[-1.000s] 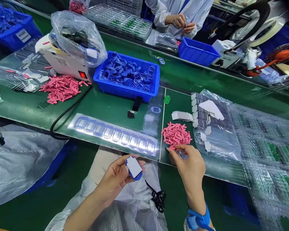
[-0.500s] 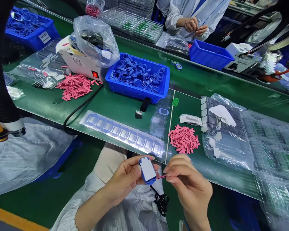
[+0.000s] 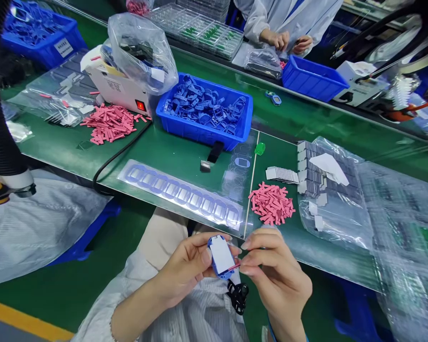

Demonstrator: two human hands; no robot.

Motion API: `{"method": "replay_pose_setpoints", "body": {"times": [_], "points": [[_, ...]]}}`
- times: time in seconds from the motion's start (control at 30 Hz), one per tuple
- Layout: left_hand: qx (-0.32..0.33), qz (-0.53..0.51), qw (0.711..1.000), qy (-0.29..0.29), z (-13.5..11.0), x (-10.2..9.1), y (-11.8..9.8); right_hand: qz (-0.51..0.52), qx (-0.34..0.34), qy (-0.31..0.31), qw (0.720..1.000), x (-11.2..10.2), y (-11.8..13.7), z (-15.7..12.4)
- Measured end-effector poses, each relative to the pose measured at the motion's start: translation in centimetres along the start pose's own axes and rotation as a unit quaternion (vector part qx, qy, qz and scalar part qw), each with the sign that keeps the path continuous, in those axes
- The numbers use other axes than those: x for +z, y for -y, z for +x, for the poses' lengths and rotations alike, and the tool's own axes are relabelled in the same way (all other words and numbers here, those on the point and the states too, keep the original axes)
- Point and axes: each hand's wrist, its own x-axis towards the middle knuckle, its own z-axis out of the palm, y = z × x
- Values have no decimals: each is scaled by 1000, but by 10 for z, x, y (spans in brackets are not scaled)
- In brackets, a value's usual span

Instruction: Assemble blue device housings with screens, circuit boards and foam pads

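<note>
My left hand [image 3: 185, 266] is closed around the edges of a small blue plastic housing [image 3: 226, 274]. A white rectangular piece [image 3: 221, 254] sits inside the housing, facing up. Between the thumb and fingertips of my right hand [image 3: 280, 273] is a thin pink strip [image 3: 235, 267]. Its far end lies over the lower right end of the housing, by the white piece's edge; whether it touches I cannot tell. Just beyond, on the green table, are a pile of pink strips [image 3: 272, 203] and a fanned row of white-edged pieces [image 3: 281, 175].
A blue bin [image 3: 199, 135] of blue housings stands mid-table. A clear sheet with oval films [image 3: 178, 194] lies along the near edge. To the right is a plastic bag of flat pieces [image 3: 337, 213]. A co-worker's hands [image 3: 287, 42] are across the table. A black hose [image 3: 3, 95] hangs left.
The pink strip has moved left and down, from beside the housing onto its lower right end. My right hand has come closer to the housing. The co-worker's hands have moved apart.
</note>
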Motion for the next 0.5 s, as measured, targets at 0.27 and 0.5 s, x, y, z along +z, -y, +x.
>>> {"method": "replay_pose_setpoints", "body": {"times": [0.27,0.5], "points": [[19,-21,1000,2,1,3,4,-141,-124,-24,982,1,8,-5],[41,-12,999,-16,0,10,5,-170,-104,-29,979,1,10,-16]]}}
